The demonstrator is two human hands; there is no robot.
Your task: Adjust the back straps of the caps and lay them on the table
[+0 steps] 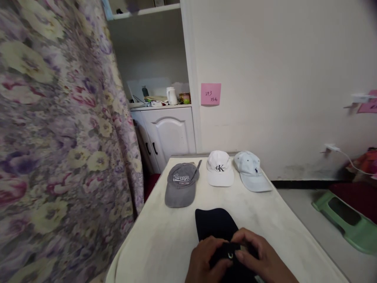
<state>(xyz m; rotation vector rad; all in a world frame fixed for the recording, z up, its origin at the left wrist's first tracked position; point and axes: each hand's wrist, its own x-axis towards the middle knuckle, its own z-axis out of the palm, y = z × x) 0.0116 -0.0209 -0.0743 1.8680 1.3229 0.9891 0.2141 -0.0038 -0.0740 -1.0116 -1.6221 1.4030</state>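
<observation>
A dark navy cap [216,226] lies on the white table [165,243] right in front of me, brim pointing away. My left hand [204,261] and my right hand [260,257] both grip its near end, fingers curled around the back strap and its small buckle. Further back a grey cap [180,188] with script lettering, a white cap [219,168] with a dark logo and a pale blue cap [251,169] lie in a row near the table's far edge.
A floral curtain [59,141] hangs along the left. Behind the table are a white cabinet [167,131] with a jug and jars on top, and a wall with a pink note [211,94]. A green plastic stool [344,220] lies on the floor at right.
</observation>
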